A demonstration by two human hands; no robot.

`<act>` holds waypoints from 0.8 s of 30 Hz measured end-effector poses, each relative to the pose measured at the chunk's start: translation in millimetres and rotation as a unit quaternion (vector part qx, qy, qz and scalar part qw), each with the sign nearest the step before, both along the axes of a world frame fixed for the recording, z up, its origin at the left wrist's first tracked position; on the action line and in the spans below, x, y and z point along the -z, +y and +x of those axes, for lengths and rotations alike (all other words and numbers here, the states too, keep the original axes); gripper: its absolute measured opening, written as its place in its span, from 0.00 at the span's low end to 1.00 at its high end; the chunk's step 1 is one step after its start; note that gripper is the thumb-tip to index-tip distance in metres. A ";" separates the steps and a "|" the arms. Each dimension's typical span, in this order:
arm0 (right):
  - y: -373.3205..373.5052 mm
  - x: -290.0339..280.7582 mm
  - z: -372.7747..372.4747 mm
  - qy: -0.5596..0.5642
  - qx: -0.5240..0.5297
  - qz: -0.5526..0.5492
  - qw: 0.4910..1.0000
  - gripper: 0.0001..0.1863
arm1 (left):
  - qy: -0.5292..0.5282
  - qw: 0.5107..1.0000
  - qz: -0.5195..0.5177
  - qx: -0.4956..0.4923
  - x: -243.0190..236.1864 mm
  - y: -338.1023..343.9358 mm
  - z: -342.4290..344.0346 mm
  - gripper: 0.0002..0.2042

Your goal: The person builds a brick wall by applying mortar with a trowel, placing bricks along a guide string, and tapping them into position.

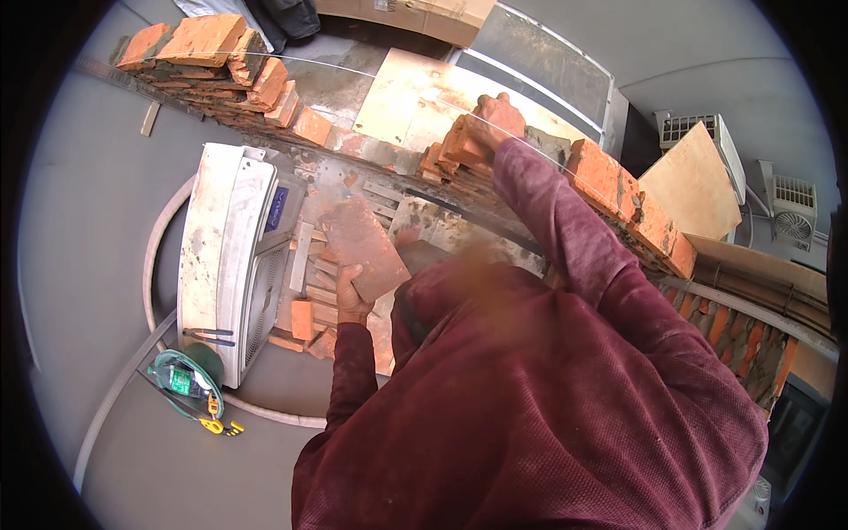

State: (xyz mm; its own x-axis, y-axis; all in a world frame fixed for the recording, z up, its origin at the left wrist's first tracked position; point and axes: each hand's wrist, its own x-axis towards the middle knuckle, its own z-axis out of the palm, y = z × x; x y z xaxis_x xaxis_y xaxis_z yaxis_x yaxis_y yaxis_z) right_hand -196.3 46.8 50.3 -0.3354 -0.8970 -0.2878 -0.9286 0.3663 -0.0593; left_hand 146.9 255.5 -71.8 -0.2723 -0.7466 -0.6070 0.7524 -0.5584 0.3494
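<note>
My left hand (355, 302) is closed on the lower edge of a flat, rectangular reddish-brown board (362, 243), tilted above the work area; whether it is metal or wood I cannot tell. Farther off to the right, my right hand (498, 119) grips an orange brick (465, 143) at the top of a low brick wall, its fingers bent over the far side. A taut white string (349, 69) runs along the wall and passes close to that hand. Grey mortar (546, 143) lies on the wall just right of the brick.
Stepped brickwork (203, 44) rises at far left, and more laid bricks (609, 177) continue right. A plywood sheet (402, 97) lies behind the wall. At left stand a white air-conditioner unit (212, 256) and a green bucket (181, 367) holding a bottle and tools. Loose bricks (302, 320) lie below.
</note>
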 end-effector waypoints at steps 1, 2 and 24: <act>1.1 1.3 1.3 -0.006 0.005 -0.016 1.000 0.29 | 0.003 1.000 -0.005 0.007 -3.3 -1.9 -1.6 0.29; 2.7 2.0 1.2 0.003 0.002 -0.014 1.000 0.30 | 0.001 1.000 -0.006 0.011 -4.9 -2.8 -3.5 0.29; 177.9 -150.2 50.2 -0.284 -0.164 -0.223 0.918 0.56 | 0.005 0.948 -0.301 0.107 -221.6 -35.9 -148.6 0.43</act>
